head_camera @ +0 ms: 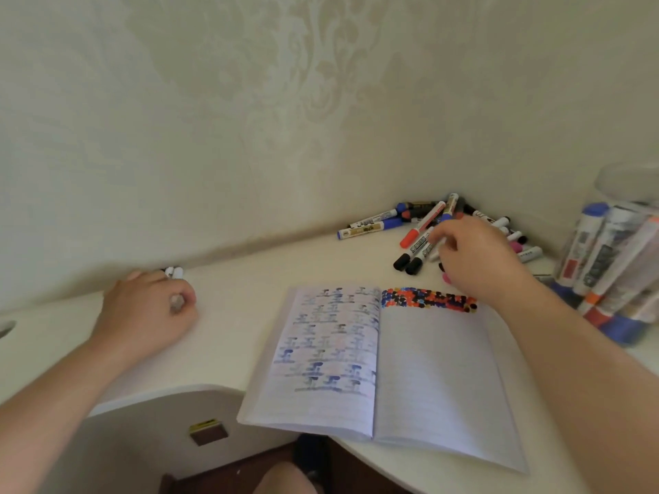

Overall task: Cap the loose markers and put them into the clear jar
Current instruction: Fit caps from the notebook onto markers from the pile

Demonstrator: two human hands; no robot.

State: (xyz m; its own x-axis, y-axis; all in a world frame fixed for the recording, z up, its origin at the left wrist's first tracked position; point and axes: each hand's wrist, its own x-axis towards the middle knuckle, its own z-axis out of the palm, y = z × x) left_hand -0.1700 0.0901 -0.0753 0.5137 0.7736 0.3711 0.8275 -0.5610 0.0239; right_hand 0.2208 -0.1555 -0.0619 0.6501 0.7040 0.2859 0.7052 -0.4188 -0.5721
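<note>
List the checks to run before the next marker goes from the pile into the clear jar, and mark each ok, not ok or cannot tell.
1. Right hand has a marker: ok, its fingers pinch a white-barrelled marker at the pile of loose markers.
2. That marker is capped: cannot tell, the hand hides its ends.
3. Left hand is free to help cap: not ok, it is curled round small white pieces.
4. Clear plastic jar is within view and open: cannot tell, the frame edge cuts it.
5. Path to the jar: ok, only the open lined notebook lies nearby, flat.
</note>
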